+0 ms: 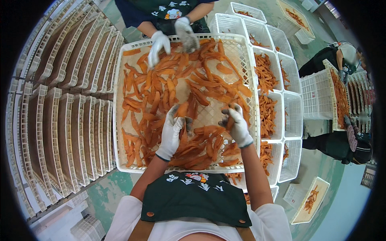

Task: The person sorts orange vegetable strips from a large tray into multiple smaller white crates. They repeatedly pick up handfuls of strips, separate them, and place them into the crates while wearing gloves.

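In front of me stands a white plastic mesh tray [254, 120] strewn with orange strips of dried food, which look like sweet potato [156, 101]. My left hand [171, 132], in a white work glove with soiled fingertips, grips an orange strip [182, 110] between thumb and fingers above the middle of the tray. Over the tray's right side is my right hand [238, 125], gloved the same way. Its fingers are curled around a darker strip [230, 123], partly hidden by them. More strips lie heaped beneath and between both hands.
Across the tray, a co-worker's gloved hands [159, 45] reach among the strips. White plastic baskets [283, 93] holding strips line the right side. Racked, stacked trays [68, 135] stand close on the left. Two other people [337, 147] handle a loaded tray [339, 99] farther right.
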`<state>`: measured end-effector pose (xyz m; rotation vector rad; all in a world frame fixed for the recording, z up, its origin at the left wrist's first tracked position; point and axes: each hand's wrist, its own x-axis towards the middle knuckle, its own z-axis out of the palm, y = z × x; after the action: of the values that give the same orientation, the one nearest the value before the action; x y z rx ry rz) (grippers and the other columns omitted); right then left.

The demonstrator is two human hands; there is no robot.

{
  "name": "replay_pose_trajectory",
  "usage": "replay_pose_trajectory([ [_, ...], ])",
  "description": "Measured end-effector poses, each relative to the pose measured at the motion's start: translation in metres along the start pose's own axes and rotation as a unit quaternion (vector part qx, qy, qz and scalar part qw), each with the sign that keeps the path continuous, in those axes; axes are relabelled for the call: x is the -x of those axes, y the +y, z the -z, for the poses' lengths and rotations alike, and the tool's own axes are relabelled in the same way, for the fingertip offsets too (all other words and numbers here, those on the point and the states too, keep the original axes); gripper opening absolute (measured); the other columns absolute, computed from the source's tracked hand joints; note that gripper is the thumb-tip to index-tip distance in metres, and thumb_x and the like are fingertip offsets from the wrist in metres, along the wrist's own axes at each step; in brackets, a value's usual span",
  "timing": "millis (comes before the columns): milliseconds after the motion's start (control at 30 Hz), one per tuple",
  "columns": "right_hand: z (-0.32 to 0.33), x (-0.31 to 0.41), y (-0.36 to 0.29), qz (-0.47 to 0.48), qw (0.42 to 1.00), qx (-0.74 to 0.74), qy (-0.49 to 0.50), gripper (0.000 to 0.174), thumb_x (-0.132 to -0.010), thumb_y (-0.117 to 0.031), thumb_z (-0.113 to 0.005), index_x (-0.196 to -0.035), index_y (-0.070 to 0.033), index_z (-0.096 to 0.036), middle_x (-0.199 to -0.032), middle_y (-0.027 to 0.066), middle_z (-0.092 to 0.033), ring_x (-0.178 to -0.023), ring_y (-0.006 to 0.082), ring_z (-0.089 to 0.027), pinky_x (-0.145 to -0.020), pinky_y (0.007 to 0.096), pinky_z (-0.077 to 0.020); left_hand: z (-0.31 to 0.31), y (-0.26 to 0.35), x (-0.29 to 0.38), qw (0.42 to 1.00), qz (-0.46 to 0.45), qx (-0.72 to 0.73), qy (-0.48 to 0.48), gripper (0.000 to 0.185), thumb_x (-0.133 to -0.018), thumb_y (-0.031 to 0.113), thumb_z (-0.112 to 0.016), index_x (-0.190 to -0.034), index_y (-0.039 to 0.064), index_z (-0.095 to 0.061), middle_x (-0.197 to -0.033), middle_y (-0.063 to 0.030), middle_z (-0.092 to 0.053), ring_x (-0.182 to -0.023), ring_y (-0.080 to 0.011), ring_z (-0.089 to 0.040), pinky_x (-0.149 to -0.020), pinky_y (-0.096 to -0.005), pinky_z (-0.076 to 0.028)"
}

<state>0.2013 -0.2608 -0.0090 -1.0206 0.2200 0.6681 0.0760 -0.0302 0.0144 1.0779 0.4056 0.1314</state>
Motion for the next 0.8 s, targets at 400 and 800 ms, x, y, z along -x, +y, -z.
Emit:
replay_pose_trajectory([
  [400, -0.052, -0.092, -0.035, 0.052, 0.828, 0.555, 0.058, 0.046, -0.087, -0.024, -0.081, -0.119, 0.004, -0.064, -0.100, 0.0088, -0.073, -0.085, 0.0139, -0.065, -0.075, 0.0291, -0.0542, 0.039, 0.001, 0.005, 0.996, 0.069, 0.040, -0.025, 0.057, -0.106, 0.040, -0.054, -0.147, 0.003, -0.041, -0.133, -0.0106, -0.060, -0.109, -0.0217, -0.062, -0.090, -0.0397, -0.055],
  [800, -0.058, 0.040, 0.001, 0.124, 0.926, 0.354, 0.053, 0.032, -0.086, -0.013, -0.078, -0.112, -0.006, -0.059, -0.096, 0.0006, -0.064, -0.079, 0.0065, -0.058, -0.064, 0.0225, -0.0489, 0.026, 0.029, 0.011, 0.978, 0.106, -0.168, -0.057, 0.056, -0.093, 0.023, -0.074, -0.132, -0.010, -0.049, -0.127, -0.0152, -0.061, -0.108, -0.0197, -0.062, -0.097, -0.0320, -0.050],
])
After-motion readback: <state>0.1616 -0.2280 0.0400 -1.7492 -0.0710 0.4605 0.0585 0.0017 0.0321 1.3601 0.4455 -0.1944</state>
